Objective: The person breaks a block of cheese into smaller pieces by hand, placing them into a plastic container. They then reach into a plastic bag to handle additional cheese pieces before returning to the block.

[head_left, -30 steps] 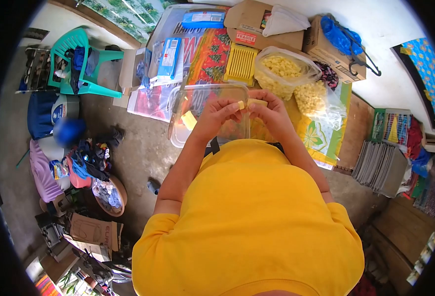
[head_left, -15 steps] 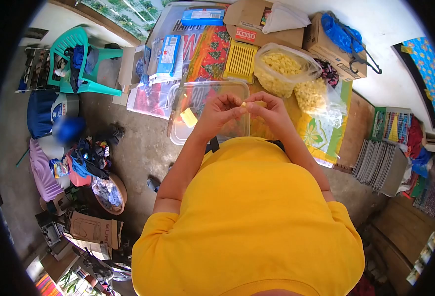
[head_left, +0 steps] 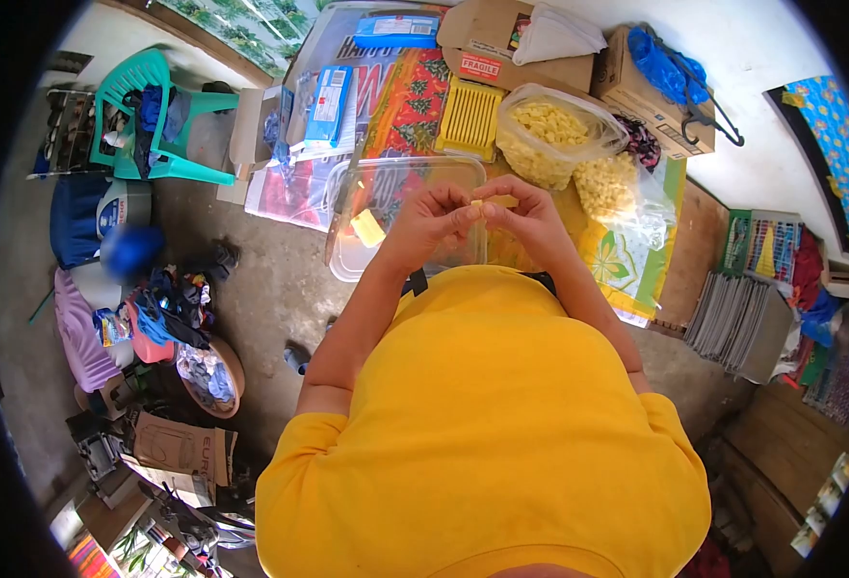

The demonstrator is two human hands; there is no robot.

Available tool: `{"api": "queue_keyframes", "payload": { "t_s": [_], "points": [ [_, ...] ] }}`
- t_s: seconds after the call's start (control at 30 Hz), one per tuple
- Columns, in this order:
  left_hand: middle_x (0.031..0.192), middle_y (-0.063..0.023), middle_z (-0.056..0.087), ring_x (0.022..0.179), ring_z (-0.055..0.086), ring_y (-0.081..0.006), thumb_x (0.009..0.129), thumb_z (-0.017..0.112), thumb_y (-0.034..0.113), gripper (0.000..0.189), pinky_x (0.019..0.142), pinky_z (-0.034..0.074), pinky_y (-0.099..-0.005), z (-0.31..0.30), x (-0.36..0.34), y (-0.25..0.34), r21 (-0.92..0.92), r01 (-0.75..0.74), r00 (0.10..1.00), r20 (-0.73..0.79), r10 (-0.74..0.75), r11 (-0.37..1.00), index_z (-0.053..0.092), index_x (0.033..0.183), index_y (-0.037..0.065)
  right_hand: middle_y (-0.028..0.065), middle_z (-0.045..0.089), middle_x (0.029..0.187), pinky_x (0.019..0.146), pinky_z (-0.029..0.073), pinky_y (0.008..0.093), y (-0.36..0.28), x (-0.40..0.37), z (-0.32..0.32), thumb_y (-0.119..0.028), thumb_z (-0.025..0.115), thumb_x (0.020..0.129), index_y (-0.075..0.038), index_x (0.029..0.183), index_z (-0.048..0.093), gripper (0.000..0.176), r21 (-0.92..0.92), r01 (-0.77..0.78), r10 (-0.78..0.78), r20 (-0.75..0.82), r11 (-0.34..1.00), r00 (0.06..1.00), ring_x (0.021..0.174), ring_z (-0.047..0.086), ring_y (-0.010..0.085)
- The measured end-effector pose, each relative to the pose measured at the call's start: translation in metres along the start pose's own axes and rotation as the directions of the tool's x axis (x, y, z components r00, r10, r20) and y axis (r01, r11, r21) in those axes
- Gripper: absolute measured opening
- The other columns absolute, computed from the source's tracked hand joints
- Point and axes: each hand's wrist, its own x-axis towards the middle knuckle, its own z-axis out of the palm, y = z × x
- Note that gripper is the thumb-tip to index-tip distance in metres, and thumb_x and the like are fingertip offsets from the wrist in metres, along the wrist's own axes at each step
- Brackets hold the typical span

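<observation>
My left hand [head_left: 432, 223] and my right hand [head_left: 523, 218] meet over the right part of a clear plastic tub [head_left: 347, 267]. Between their fingertips is a small yellow piece [head_left: 476, 204], pinched from both sides and partly covered by the fingers. A larger yellow block [head_left: 367, 228] lies in the tub, left of my left hand. Beyond my right hand stand an open bag of yellow pieces [head_left: 548, 133] and a second clear bag of them [head_left: 605, 187]. A yellow slotted tray [head_left: 469, 118] lies behind the tub.
Blue packs [head_left: 329, 108] lie on the table's left side and at its back. Cardboard boxes [head_left: 516, 63] stand along the far edge, one with a blue bag [head_left: 665, 65] on top. A green chair [head_left: 169, 116] and a laundry basket [head_left: 232, 385] are on the left.
The view has shifted very slightly. My fingers have moved a little around the small yellow piece, which is still between my hands.
</observation>
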Motion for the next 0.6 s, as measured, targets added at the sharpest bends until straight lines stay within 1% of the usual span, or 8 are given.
{"api": "queue_keyframes", "payload": {
  "t_s": [0.1, 0.2, 0.3, 0.5, 0.6],
  "points": [
    [0.079, -0.0055, 0.063, 0.063, 0.060, -0.0119, 0.086, 0.064, 0.009, 0.013, 0.058, 0.051, -0.0279, -0.0032, 0.0008, -0.0027, -0.059, 0.005, 1.000, 0.023, -0.004, 0.998, 0.062, 0.096, 0.001, 0.0027, 0.059, 0.102, 0.073, 0.049, 0.0254, 0.0041, 0.0007, -0.0022, -0.015, 0.068, 0.084, -0.001, 0.101, 0.065, 0.022, 0.011, -0.002, 0.001, 0.011, 1.000, 1.000, 0.088, 0.057, 0.0098],
    [0.079, -0.0057, 0.063, 0.064, 0.060, -0.0122, 0.086, 0.064, 0.009, 0.012, 0.058, 0.052, -0.0286, -0.0038, -0.0006, -0.0009, -0.077, 0.033, 0.999, 0.014, -0.032, 0.996, 0.062, 0.095, 0.002, 0.0025, 0.059, 0.100, 0.071, 0.048, 0.0254, 0.0057, 0.0016, -0.0016, -0.015, 0.067, 0.084, 0.000, 0.101, 0.065, 0.022, 0.026, 0.004, -0.004, 0.012, 1.000, 1.000, 0.087, 0.057, 0.0097],
    [0.079, -0.0057, 0.064, 0.064, 0.061, -0.0122, 0.086, 0.064, 0.009, 0.010, 0.058, 0.052, -0.0283, -0.0026, -0.0010, 0.0006, -0.069, 0.043, 0.999, 0.002, -0.043, 0.997, 0.062, 0.094, 0.002, 0.0021, 0.058, 0.098, 0.073, 0.049, 0.0253, 0.0054, 0.0019, -0.0016, -0.014, 0.067, 0.084, 0.000, 0.100, 0.065, 0.021, 0.030, 0.015, -0.016, 0.016, 0.999, 1.000, 0.089, 0.057, 0.0101],
    [0.079, -0.0050, 0.063, 0.063, 0.060, -0.0116, 0.087, 0.062, 0.010, 0.010, 0.056, 0.052, -0.0277, 0.0020, -0.0026, 0.0033, -0.232, 0.063, 0.998, 0.017, -0.061, 0.971, 0.061, 0.094, 0.003, 0.0032, 0.053, 0.105, 0.080, 0.050, 0.0260, -0.0004, -0.0004, 0.0049, -0.007, 0.068, 0.082, -0.001, 0.103, 0.064, 0.022, 0.020, 0.066, -0.066, 0.007, 0.998, 0.998, 0.097, 0.055, 0.0123],
    [0.079, -0.0047, 0.063, 0.063, 0.060, -0.0118, 0.088, 0.062, 0.010, 0.010, 0.056, 0.052, -0.0275, 0.0008, -0.0017, 0.0015, -0.239, 0.070, 0.998, 0.021, -0.067, 0.968, 0.061, 0.095, 0.003, 0.0034, 0.052, 0.106, 0.081, 0.050, 0.0269, 0.0014, -0.0008, 0.0012, -0.005, 0.068, 0.081, -0.001, 0.106, 0.064, 0.025, -0.032, 0.091, -0.089, 0.044, 0.995, 0.995, 0.098, 0.055, 0.0126]
  ]
}}
